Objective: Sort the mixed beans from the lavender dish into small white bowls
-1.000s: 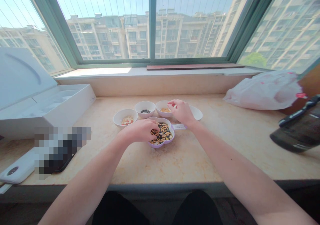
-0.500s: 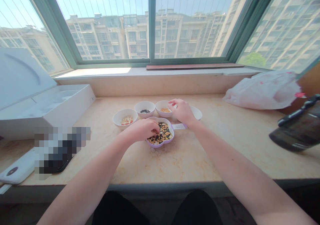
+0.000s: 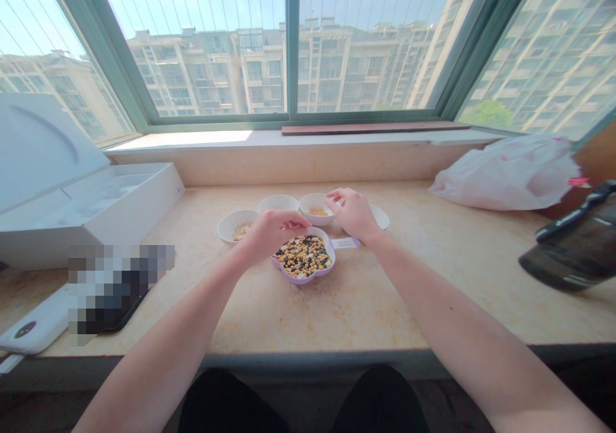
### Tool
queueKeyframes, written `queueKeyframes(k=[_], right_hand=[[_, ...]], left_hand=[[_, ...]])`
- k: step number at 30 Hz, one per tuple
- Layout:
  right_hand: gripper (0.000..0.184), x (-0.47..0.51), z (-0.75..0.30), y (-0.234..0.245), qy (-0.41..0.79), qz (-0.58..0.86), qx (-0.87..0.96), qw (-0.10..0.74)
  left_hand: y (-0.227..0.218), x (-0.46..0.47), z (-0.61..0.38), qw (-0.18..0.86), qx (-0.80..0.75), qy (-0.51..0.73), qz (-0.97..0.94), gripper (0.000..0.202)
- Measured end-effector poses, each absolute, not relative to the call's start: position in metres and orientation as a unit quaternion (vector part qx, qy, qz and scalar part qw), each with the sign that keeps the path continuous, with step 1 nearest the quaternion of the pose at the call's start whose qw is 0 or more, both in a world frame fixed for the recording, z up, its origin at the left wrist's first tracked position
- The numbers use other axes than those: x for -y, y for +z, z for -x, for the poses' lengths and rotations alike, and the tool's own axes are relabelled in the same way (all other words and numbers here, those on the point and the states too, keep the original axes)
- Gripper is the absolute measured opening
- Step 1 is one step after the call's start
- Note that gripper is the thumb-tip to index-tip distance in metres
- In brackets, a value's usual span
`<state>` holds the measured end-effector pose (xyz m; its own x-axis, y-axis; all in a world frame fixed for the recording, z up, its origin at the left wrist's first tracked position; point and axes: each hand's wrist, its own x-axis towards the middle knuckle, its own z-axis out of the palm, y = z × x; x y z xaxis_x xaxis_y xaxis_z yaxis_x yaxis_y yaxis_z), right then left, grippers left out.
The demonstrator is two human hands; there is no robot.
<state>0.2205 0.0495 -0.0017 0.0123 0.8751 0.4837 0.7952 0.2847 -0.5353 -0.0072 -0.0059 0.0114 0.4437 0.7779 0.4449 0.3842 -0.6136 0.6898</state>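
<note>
A lilac-rimmed, lobed bowl (image 3: 328,268) holds a mix of black beans, yellow beans and pale pieces. Above its back left edge, my left hand (image 3: 275,229) has its fingers pinched together; whatever is in them is too small to make out. My right hand (image 3: 355,213) hovers by the right side of a white bowl of yellow beans (image 3: 317,212), fingers slightly apart and nothing visible in them. Left of that stands another white bowl (image 3: 278,203), its contents hidden by my left hand. A third white bowl (image 3: 225,229) contains pale and reddish pieces.
A white dish (image 3: 381,217) lies partly behind my right hand. On the left are an open white box (image 3: 129,205), a dark phone-like object (image 3: 120,308) and a white device (image 3: 36,324). A plastic bag (image 3: 505,176) and a dark container (image 3: 568,253) stand on the right.
My left hand has lifted out of the lilac bowl's mix, upward and slightly away from me, now covering the black beans' bowl. My right hand has barely moved.
</note>
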Motion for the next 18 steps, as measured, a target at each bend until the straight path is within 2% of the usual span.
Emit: queueKeyframes(k=[5,11,18], right_hand=[[0.016,-0.048,-0.221,0.001,0.055,0.592,0.699,0.398],[0.013,-0.038,-0.214,0.007,0.100,0.548,0.706,0.437],[0.023,-0.019,-0.202,0.012,0.353,0.401,0.721,0.441]], left_hand=[[0.016,0.007,0.005,0.440,-0.305,0.438,-0.722,0.023],[0.015,0.007,0.003,0.511,-0.298,0.451,-0.668,0.022],[0.016,0.006,0.004,0.536,-0.285,0.461,-0.647,0.025]])
